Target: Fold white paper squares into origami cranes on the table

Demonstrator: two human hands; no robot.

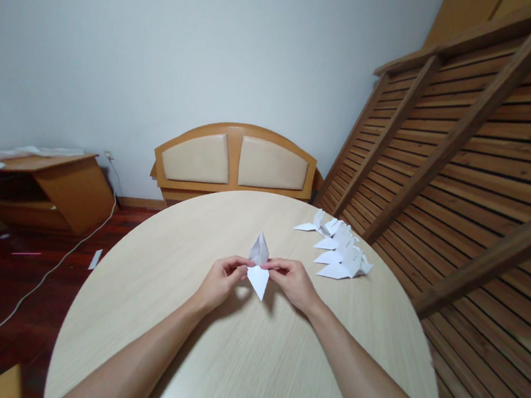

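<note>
Between my two hands is a folded white paper piece (257, 280), an origami shape with one point facing away and a wider flap pointing toward me. My left hand (225, 277) pinches its left side between thumb and fingers. On the right side, my right hand (293, 281) pinches it in the same way. The paper is held a little above the round table (228, 361), with shadows beneath the hands. Several finished-looking white origami birds (337, 268) stand in an overlapping row at the table's right far side.
A slatted wooden panel (481, 153) leans along the right. Behind the table stands a headboard (235, 157) with two cream pads. At left are a low wooden cabinet (69, 192), a white cable (46, 276) on the dark floor, and a paper strip (95, 259).
</note>
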